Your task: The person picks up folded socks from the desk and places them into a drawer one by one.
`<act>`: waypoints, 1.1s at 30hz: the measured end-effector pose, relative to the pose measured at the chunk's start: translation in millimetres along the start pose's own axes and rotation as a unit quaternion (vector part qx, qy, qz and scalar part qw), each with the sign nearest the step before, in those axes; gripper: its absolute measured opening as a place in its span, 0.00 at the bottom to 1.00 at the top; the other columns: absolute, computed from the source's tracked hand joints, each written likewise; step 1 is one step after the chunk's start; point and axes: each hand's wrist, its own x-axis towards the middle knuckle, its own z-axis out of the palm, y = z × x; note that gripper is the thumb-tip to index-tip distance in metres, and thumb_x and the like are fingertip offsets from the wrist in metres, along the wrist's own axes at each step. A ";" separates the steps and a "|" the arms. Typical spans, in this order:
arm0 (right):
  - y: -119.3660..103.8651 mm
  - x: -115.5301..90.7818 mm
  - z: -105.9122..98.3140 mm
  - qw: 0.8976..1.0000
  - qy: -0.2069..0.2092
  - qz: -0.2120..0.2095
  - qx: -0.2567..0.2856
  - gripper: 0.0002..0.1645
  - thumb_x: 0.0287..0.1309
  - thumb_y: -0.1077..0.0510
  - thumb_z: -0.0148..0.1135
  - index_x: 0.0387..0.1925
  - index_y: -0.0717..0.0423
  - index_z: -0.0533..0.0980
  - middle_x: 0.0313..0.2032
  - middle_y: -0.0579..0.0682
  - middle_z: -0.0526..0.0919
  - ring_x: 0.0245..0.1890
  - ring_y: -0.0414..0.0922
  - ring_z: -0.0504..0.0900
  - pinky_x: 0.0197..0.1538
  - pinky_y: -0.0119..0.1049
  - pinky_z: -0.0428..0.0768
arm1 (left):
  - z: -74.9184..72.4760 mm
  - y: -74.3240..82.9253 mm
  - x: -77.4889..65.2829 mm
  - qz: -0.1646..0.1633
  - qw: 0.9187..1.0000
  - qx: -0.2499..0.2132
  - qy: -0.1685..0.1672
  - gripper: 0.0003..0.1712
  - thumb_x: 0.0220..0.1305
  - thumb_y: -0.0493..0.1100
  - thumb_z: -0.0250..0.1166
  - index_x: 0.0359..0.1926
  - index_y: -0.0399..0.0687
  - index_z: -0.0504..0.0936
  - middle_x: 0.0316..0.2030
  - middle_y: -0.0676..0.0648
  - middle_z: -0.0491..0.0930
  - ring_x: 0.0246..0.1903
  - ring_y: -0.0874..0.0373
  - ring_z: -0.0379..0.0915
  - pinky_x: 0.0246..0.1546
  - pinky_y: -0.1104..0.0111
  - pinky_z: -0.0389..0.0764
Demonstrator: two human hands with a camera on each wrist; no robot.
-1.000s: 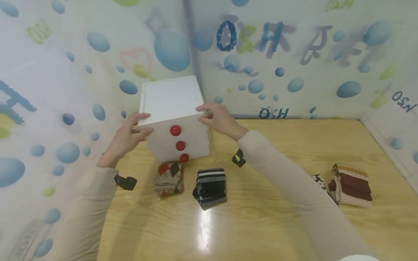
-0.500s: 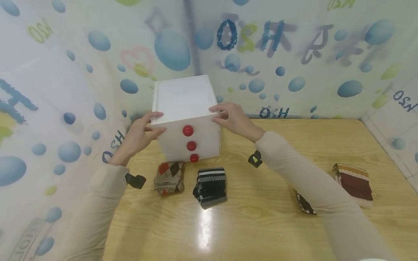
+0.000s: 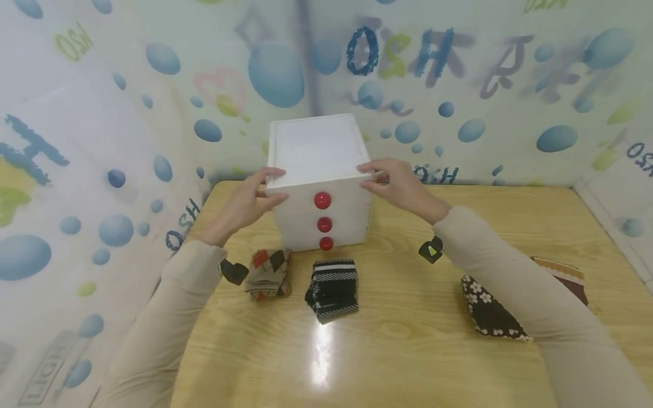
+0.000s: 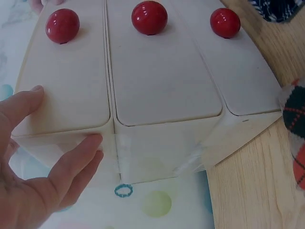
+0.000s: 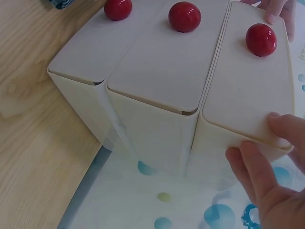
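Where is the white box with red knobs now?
Mid-frame in the head view, the white box is toward the back left of the wooden table, between the left hand and right hand, behind the argyle bundle and striped bundle.

High up goes the head camera, looking forward and down over the table (image 3: 403,357), the farthest back of the three, with the white box (image 3: 321,181) and the patterned wall (image 3: 403,90) straight ahead. Right in close now, the left wrist camera peers past the left hand (image 4: 40,188) at the box's front and left side, while its partner looks past the right hand (image 5: 274,191) from the opposite flank, both sharing the drawer fronts (image 5: 152,57) and red knobs (image 5: 185,16).
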 end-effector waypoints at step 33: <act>42.1 -60.5 -68.5 0.995 0.049 0.059 -0.057 0.20 0.51 0.63 0.62 0.48 0.62 0.74 0.49 0.61 0.75 0.37 0.56 0.79 0.38 0.46 0.78 | 63.5 52.8 62.5 0.071 0.995 -0.036 -0.054 0.27 0.58 0.40 0.60 0.58 0.47 0.64 0.52 0.41 0.67 0.47 0.49 0.70 0.41 0.64 0.76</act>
